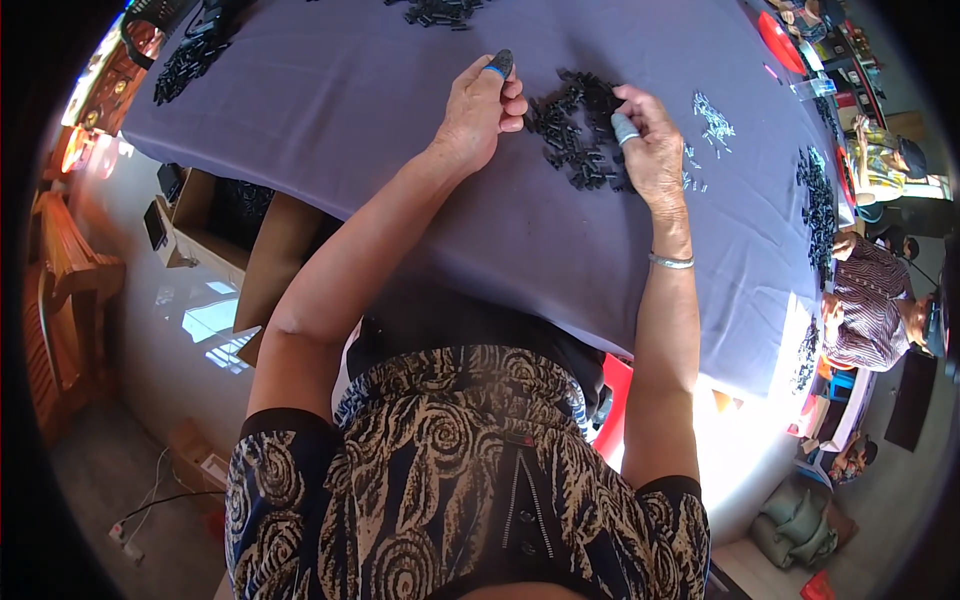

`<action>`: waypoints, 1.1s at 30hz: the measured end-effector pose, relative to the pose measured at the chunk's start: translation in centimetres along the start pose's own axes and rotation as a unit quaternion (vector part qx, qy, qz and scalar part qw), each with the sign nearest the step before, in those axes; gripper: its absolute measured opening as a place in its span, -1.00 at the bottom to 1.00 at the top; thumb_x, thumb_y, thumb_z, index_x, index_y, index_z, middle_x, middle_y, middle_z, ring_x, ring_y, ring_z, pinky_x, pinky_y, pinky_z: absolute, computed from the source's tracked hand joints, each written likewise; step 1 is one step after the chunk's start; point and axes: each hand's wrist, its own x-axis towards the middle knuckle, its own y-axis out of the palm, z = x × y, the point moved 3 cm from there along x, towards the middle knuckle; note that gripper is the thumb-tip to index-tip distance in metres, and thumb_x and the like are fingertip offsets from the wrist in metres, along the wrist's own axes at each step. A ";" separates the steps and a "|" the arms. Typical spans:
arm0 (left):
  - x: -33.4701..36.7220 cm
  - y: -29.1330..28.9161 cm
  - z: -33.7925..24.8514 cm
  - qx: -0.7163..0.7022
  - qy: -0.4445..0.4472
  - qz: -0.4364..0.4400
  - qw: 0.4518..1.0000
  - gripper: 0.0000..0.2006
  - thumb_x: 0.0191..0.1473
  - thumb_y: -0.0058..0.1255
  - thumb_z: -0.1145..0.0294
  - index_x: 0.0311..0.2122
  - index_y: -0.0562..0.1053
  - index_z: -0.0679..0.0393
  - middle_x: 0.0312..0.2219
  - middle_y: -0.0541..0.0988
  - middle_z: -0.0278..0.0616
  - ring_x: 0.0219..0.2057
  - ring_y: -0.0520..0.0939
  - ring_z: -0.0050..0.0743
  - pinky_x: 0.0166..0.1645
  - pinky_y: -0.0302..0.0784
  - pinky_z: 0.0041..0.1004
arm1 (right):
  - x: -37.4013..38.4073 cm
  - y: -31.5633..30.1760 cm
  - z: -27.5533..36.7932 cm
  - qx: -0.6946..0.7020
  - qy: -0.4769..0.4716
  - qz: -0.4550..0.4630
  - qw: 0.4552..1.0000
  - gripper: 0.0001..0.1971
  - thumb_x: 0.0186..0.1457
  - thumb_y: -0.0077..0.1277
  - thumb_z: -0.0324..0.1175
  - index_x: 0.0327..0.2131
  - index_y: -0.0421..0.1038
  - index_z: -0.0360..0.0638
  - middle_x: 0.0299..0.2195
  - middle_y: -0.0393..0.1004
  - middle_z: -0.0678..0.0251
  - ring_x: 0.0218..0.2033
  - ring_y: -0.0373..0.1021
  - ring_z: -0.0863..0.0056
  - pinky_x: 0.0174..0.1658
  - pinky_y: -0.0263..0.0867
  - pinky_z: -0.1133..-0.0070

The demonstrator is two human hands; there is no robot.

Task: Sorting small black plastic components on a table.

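Observation:
A loose heap of small black pieces [575, 135] lies on a grey-purple tablecloth [540, 235]. Just left of the heap, my left hand [474, 115] is closed above the cloth, its fingers curled in and a dark cot with a blue rim on the thumb. Whatever it may hold is hidden. At the heap's right edge my right hand [652, 150] bends its fingers together over the black pieces, with a pale blue cot on its thumb. Its fingertips partly cover what they grip. Beyond that hand, small silvery pins [714, 122] lie scattered, a few close beside the wrist.
More black pieces lie in piles at the far left [195, 62], far edge [435, 12] and right side [818, 205] of the table. A cardboard box [215, 225] stands below the left edge. Along the right, co-workers sit, one in a striped shirt [870, 300].

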 end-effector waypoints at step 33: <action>0.0 0.2 0.1 0.084 0.005 0.038 0.996 -0.80 0.15 -0.31 0.55 -0.27 0.43 0.22 -0.48 0.36 -0.33 -0.54 0.30 -0.61 -0.52 0.15 -0.62 | 0.4 -1.3 -1.3 -0.102 -0.055 -0.012 0.993 -0.74 -0.08 -0.02 -0.64 -0.28 0.50 -0.13 -0.34 0.48 0.31 -0.30 0.42 0.39 -0.16 0.34 0.57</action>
